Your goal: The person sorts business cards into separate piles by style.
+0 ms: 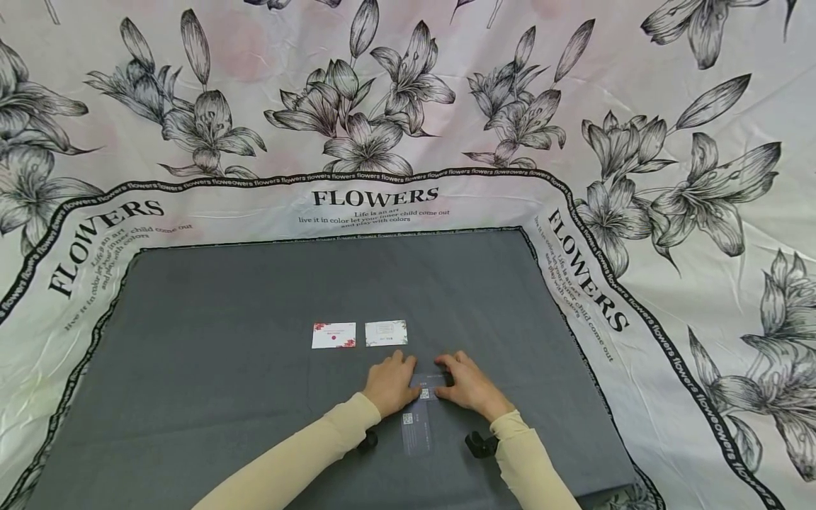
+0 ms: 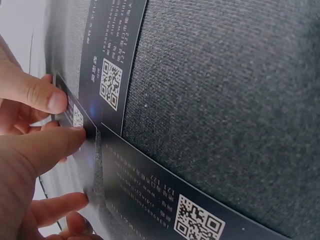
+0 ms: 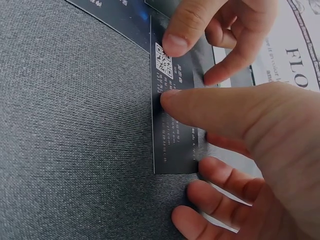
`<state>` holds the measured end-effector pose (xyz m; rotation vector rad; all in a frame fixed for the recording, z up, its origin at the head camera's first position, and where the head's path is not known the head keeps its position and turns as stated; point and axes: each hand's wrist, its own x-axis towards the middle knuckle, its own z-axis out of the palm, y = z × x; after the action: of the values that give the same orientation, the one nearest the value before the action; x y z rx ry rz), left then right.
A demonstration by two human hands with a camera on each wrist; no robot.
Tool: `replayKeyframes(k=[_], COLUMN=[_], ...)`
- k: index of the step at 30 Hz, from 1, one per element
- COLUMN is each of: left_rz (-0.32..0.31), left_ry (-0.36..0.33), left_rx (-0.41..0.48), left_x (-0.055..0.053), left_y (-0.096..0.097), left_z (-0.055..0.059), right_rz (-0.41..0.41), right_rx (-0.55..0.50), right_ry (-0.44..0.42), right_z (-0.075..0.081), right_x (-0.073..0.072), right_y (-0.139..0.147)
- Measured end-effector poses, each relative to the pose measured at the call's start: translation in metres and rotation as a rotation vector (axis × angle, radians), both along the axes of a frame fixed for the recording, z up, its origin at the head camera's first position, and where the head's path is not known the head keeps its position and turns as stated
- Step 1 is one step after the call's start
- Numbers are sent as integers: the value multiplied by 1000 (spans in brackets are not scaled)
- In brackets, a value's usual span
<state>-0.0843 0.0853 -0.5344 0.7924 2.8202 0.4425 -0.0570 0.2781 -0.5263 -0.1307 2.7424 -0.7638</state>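
Note:
A dark see-through business card (image 1: 425,394), printed with white text and a QR code, lies between the two hands on the grey cloth. My left hand (image 1: 392,384) holds its left part, with the thumb near the QR code. Toward its middle, my right hand (image 1: 470,386) pinches it, thumb on the printed face and fingers at the far edge, as the right wrist view shows. A similar dark card (image 1: 417,433) lies lengthwise just below, its end close to the held one. In the left wrist view the dark cards (image 2: 150,180) meet at a corner; overlap is unclear.
Two white cards with red and green floral corners, the left one (image 1: 334,336) and the right one (image 1: 385,333), lie side by side beyond the hands. Grey cloth (image 1: 223,340) covers the middle, framed by a white flower-printed border (image 1: 376,205). Black wrist straps show beneath both sleeves.

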Motion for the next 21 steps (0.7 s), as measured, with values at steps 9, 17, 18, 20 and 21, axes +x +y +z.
replayKeyframes(k=[9,17,18,20,21], left_rz=[-19,-42,-43,-43,-41], left_ry=[42,127,131,134,129], left_rx=[-3,-28,-30,-28,-29], left_x=[2,8,8,8,8], left_y=[3,5,5,6,6], left_z=[0,-2,-1,-2,-2], right_rz=[12,-6,-8,-10,-12], right_rx=[14,20,20,23,25], right_ry=[30,50,50,49,49], right_z=[-2,-5,-4,-4,-4], right_x=[2,3,3,2,2], right_y=[0,-1,-1,-1,-1])
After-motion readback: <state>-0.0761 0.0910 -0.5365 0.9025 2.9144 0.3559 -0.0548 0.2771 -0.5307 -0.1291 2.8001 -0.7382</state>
